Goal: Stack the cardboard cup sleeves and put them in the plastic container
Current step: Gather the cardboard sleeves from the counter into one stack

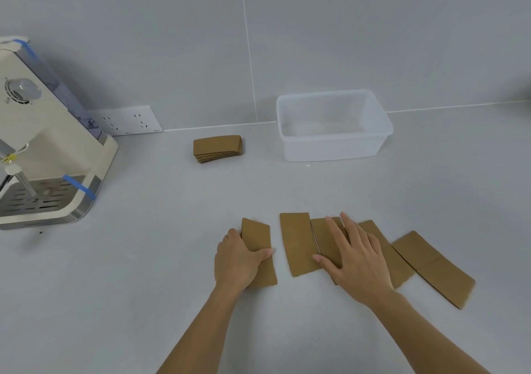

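Several flat brown cardboard cup sleeves lie in a row on the white counter near me. My left hand (240,258) grips the leftmost sleeve (258,238), thumb across its face. My right hand (356,254) rests flat, fingers spread, on a sleeve (324,237) in the middle of the row. One sleeve (297,244) lies between the two hands, and two others (434,267) fan out to the right. A neat stack of sleeves (217,148) sits farther back. The translucent plastic container (333,146) stands open at the back right with nothing visible inside.
A cream coffee machine (43,149) with blue tape strips stands at the left edge. A white power socket plate (126,121) sits on the wall behind it. The grey tiled wall closes off the back of the counter.
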The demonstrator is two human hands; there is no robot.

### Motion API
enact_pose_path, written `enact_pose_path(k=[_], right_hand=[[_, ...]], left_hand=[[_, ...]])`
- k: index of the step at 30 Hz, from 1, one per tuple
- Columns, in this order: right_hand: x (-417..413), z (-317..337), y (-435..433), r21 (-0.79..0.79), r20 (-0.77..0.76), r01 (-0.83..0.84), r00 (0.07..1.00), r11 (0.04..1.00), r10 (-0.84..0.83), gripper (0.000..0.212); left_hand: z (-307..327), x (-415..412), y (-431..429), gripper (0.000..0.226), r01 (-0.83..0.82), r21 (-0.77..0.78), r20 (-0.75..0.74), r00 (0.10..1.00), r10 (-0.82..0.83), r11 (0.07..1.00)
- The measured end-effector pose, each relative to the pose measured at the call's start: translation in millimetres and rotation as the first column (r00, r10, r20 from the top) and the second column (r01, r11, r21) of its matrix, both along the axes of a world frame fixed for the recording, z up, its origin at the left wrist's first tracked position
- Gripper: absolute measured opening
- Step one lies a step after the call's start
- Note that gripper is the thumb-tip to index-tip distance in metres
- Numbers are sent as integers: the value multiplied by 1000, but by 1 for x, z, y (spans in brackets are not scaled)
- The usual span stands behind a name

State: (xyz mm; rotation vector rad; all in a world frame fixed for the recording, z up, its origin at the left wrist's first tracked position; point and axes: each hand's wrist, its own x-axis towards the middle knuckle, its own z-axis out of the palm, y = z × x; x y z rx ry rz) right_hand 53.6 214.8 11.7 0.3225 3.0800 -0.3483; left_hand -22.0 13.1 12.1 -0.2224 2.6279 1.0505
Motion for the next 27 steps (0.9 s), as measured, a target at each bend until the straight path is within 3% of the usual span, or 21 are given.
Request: enact_pose_path(k=[5,9,18,22,27], right_hand=[[1,-4,-2,1,33,13,999,1000,-13,86],[1,-2,-2,10,49,21,999,1000,-21,86],[0,6,-2,34,82,8,997,999,-10,89],[0,7,-2,49,82,-2,997,999,-2,87],[-3,5,-4,67,3,6,1000,998,-6,70]], left_hand=[[3,-2,-7,28,-79,271,40,997,71,959],[6,-4,-9,13,-137,410,96,990,106,902],[15,-7,-5,15,-233,605,224,967,118,761],[21,-8,-5,20,-336,684,350,930,114,647],[23,-5,-4,14,-440,752,486,873,38,491]])
